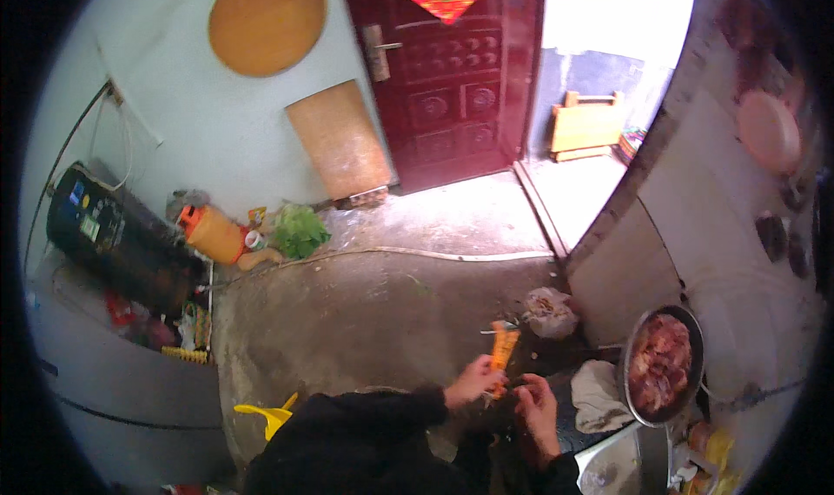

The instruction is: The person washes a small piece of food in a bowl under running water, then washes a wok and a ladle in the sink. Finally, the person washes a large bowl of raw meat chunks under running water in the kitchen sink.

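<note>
My left hand (475,381) is closed around a long orange object (503,351) with white bits at its end, held low in front of me. What this object is cannot be told. Just right of it is my right hand (537,407), its fingers bent close to the object's lower end; whether it holds anything small is unclear. To the right, a round metal bowl (627,381) of raw meat (661,362) stands beside a crumpled pale cloth (596,397).
A plastic bag of scraps (549,312) sits on the floor ahead. At the lower right is a sink (612,465). Leafy greens (300,230) and an orange gas cylinder (215,234) stand by the wall. A yellow plastic object (273,419) lies at the left.
</note>
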Motion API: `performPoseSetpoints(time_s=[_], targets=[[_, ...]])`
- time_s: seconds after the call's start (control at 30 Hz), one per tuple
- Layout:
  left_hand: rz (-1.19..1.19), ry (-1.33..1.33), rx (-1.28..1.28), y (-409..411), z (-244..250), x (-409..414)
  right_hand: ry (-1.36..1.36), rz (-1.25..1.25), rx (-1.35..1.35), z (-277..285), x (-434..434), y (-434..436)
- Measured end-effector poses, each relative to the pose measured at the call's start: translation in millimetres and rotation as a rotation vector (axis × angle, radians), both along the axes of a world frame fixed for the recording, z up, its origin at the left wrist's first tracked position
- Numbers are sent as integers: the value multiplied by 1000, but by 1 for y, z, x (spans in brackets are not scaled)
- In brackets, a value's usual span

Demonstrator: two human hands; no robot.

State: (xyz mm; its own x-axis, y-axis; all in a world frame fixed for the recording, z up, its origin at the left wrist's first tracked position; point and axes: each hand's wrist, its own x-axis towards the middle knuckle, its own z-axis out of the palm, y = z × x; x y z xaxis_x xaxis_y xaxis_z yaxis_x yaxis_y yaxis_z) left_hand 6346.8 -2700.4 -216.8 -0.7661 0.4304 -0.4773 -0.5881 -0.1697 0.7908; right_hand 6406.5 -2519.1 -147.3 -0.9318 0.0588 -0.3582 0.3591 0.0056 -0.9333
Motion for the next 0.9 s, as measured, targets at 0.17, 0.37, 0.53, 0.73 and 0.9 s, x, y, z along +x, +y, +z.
performPoseSetpoints(time_s=[0.17,0.37,0.53,0.73,0.9], targets=[[108,-195,-116,-253,-97,-90,-28,265,-58,-6,-38,-121],[634,55,-299,-437,-45,-231,65,470,152,11,-56,-175],[534,32,-307,-396,-90,-226,150,364,218,-3,-40,-163],[128,94,-273,-146,-36,-176,57,14,149,13,20,-103],[-413,310,-194,3,-26,-101,4,-258,96,0,87,-59]])
